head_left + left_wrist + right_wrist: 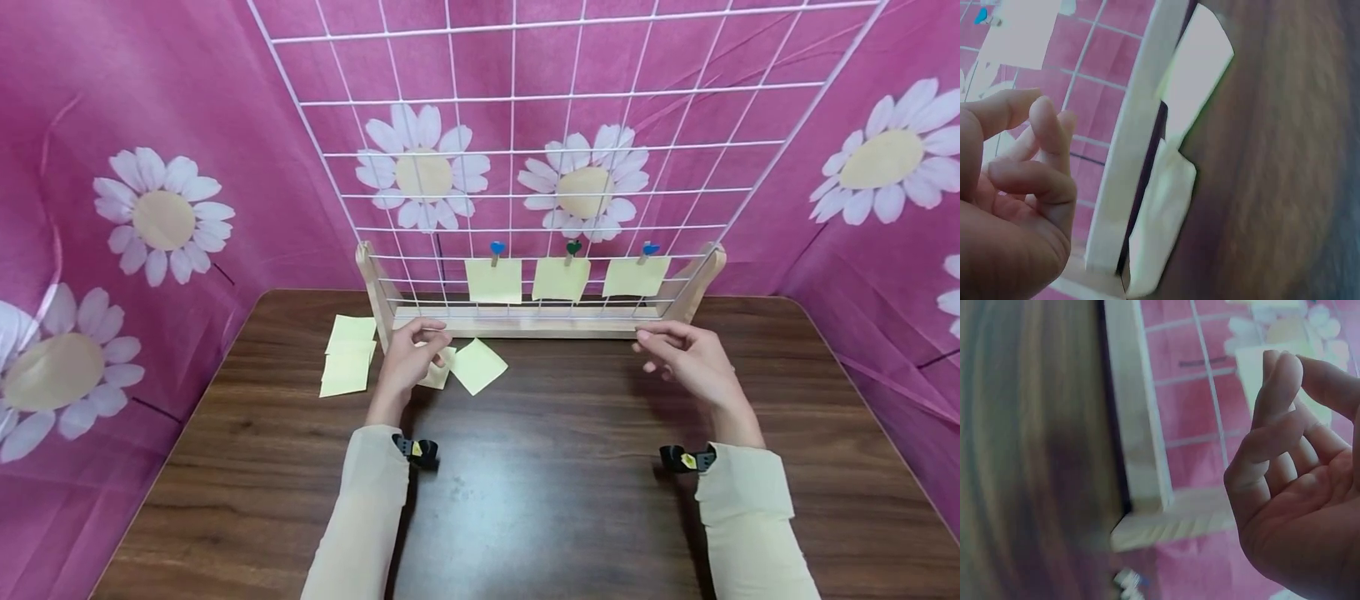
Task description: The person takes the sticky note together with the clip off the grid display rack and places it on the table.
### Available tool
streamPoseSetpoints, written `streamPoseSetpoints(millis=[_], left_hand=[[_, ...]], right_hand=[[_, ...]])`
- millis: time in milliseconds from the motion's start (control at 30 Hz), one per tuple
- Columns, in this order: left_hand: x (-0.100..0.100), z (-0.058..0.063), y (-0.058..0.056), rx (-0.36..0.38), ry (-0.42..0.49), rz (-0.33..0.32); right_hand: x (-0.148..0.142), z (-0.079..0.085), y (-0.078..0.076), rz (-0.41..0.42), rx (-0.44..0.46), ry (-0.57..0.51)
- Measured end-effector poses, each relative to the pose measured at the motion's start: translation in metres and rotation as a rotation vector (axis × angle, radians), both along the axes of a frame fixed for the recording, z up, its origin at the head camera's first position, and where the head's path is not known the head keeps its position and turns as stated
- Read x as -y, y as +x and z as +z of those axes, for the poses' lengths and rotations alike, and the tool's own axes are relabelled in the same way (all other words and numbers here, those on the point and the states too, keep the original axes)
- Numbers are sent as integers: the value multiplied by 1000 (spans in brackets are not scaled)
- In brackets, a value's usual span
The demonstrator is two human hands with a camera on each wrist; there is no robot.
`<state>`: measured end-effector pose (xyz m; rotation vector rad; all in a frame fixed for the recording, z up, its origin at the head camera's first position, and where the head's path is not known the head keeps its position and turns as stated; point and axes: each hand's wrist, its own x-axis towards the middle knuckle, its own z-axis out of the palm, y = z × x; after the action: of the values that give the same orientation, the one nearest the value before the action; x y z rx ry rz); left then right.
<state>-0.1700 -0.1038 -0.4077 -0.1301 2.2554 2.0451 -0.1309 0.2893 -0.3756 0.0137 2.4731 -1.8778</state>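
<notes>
In the head view my left hand [412,357] hovers in front of the wooden stand's left end, above yellow sticky notes [480,367] on the table. Its fingers are loosely bent, and nothing shows between them in the left wrist view. My right hand [688,358] hovers before the stand's right end, thumb and forefinger close together; no object shows there either. Three yellow notes hang on the white wire grid [513,153]: a left note [495,282] under a blue heart clip [497,249], a middle note [561,279] under a green heart clip [573,247], and a right note [636,277] under another blue heart clip [650,249].
More sticky notes [347,371] lie left of the stand. The grid rises from a pale wooden base [525,323] at the back of the brown table [525,500]. Small white and blue items [1129,584] sit beside the stand in the right wrist view. Pink flowered cloth [247,67] surrounds the table.
</notes>
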Motion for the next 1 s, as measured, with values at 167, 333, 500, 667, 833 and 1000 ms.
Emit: streamPoseSetpoints(millis=[167, 333, 500, 667, 833, 1000], left_hand=[[-11, 4, -3, -23, 63, 24], [-22, 4, -5, -46, 151, 85], [-33, -1, -8, -63, 252, 136], [-40, 2, -11, -59, 288, 145], [-45, 5, -13, -35, 301, 161], [-51, 6, -17, -28, 289, 172]], right_hand=[[21, 11, -8, 43, -80, 20], [50, 19, -15, 43, -163, -45], [80, 27, -23, 59, -248, -92], [105, 38, -36, 75, -325, -63], [128, 51, -50, 91, -380, -38], [145, 62, -65, 87, -381, -39]])
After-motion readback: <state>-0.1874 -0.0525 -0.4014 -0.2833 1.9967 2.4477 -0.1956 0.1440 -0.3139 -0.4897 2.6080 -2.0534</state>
